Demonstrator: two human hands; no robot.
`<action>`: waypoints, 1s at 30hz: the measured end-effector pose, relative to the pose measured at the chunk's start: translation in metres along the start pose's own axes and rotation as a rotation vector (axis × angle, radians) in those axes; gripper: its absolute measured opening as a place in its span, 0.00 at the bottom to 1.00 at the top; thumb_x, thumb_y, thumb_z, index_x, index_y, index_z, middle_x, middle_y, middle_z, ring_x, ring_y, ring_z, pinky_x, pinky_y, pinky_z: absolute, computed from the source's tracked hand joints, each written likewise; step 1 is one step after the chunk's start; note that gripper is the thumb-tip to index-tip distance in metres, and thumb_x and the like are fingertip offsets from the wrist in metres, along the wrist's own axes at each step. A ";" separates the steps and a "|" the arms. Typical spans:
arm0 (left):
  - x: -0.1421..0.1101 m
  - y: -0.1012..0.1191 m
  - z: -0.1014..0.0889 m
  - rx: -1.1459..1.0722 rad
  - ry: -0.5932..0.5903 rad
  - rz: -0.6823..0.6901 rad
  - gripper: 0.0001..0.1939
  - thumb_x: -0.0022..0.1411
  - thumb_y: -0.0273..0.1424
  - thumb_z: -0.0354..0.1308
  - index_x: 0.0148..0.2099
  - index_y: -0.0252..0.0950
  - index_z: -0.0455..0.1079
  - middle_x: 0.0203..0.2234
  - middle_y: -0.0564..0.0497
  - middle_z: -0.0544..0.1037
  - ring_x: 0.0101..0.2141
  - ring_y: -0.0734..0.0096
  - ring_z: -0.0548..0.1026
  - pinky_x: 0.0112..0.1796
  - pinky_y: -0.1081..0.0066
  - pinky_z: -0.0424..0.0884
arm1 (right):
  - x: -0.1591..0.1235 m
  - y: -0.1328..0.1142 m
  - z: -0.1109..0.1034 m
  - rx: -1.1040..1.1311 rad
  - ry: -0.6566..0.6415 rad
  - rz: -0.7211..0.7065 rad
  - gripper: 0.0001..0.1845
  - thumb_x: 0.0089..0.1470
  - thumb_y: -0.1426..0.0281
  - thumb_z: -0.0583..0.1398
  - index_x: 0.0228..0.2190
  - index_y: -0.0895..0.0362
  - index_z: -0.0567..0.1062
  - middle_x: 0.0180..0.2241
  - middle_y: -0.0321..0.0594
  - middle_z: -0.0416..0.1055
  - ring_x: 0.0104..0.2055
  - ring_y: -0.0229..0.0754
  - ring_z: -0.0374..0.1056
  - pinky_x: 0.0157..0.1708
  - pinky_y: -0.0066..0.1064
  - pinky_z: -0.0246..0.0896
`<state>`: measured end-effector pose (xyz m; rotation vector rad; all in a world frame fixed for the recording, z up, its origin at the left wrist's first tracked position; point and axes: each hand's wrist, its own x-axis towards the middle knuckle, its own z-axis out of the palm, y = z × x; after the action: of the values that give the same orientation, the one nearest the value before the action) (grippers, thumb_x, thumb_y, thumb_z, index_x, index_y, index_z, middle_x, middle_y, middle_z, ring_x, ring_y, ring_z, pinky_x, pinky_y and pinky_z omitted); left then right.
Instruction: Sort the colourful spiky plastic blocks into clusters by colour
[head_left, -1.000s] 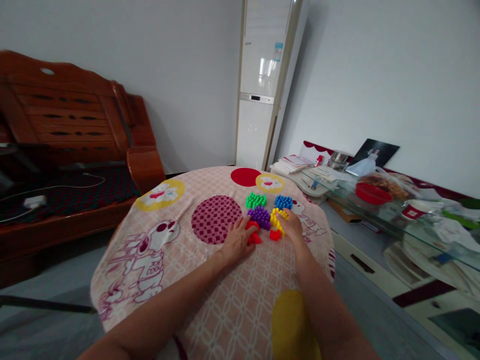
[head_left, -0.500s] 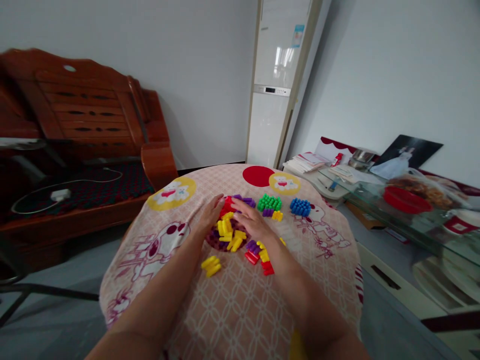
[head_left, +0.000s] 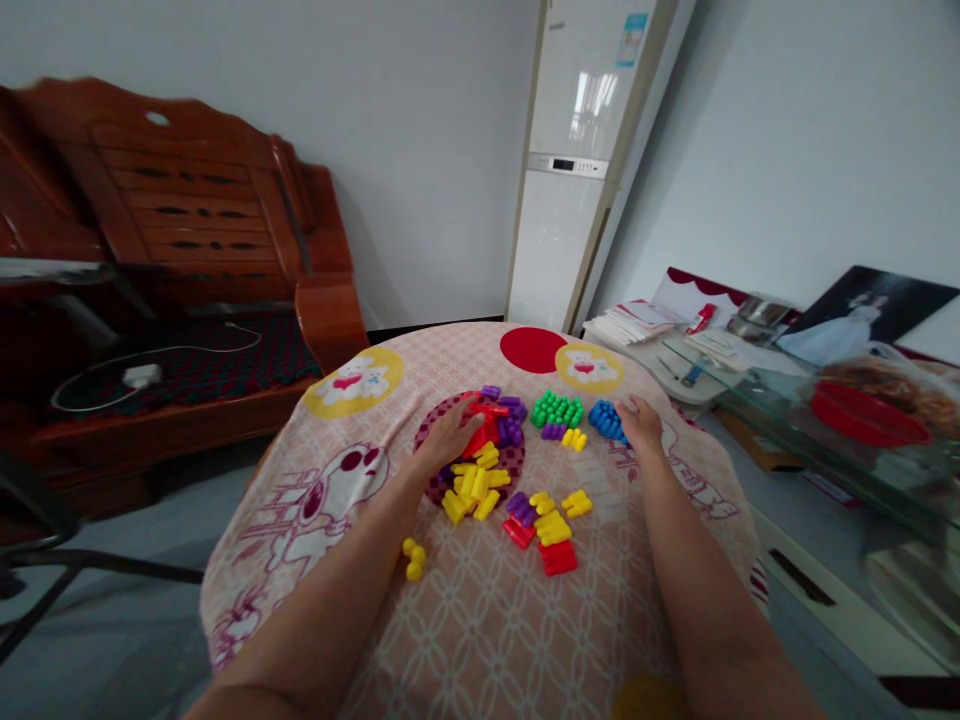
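Observation:
My left hand lies with fingers stretched against a heap of small red plastic toy pieces. Purple pieces sit just behind and to the right of the red ones, and a loose yellow heap is nearer me. My right hand is at the right side of a tight cluster of blue pieces, its fingers apart and seemingly touching the edge. Left of the blue cluster stands a green cluster. A few yellow pieces lie beside my left forearm.
A patterned cloth covers the round table. Small mixed groups, including purple and red pieces, lie between my forearms. To the right stands a glass-topped cabinet with papers and a red bowl. A wooden bench is at left.
My right hand has moved from the middle heap rightward to the blue cluster. My left hand stays by the red pieces, which are now more spread out. The view has shifted slightly.

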<state>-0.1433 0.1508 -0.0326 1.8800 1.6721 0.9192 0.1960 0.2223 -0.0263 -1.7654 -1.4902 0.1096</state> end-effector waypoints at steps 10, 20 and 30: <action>-0.022 0.040 -0.004 -0.118 -0.282 0.446 0.24 0.66 0.34 0.53 0.63 0.40 0.65 0.59 0.46 0.71 0.59 0.61 0.69 0.60 0.61 0.63 | -0.035 -0.074 0.035 0.533 -0.646 -0.195 0.22 0.51 0.60 0.62 0.47 0.55 0.79 0.35 0.39 0.79 0.39 0.44 0.73 0.45 0.38 0.66; -0.080 0.100 0.006 0.139 -0.297 0.665 0.24 0.58 0.41 0.63 0.57 0.45 0.72 0.58 0.43 0.71 0.58 0.50 0.68 0.59 0.52 0.62 | -0.034 -0.054 -0.011 0.716 -0.414 -0.117 0.32 0.53 0.52 0.60 0.54 0.58 0.74 0.50 0.51 0.76 0.47 0.51 0.73 0.37 0.37 0.70; -0.116 0.077 0.043 0.562 -0.166 0.391 0.18 0.61 0.30 0.56 0.53 0.46 0.71 0.67 0.46 0.57 0.66 0.42 0.52 0.59 0.30 0.46 | -0.022 -0.009 0.047 0.461 -0.353 -0.019 0.32 0.52 0.54 0.60 0.55 0.55 0.73 0.58 0.48 0.69 0.61 0.52 0.64 0.61 0.45 0.56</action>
<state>-0.0644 0.0291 -0.0268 2.6419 1.5984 0.4189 0.1566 0.2278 -0.0613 -1.4016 -1.5678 0.7273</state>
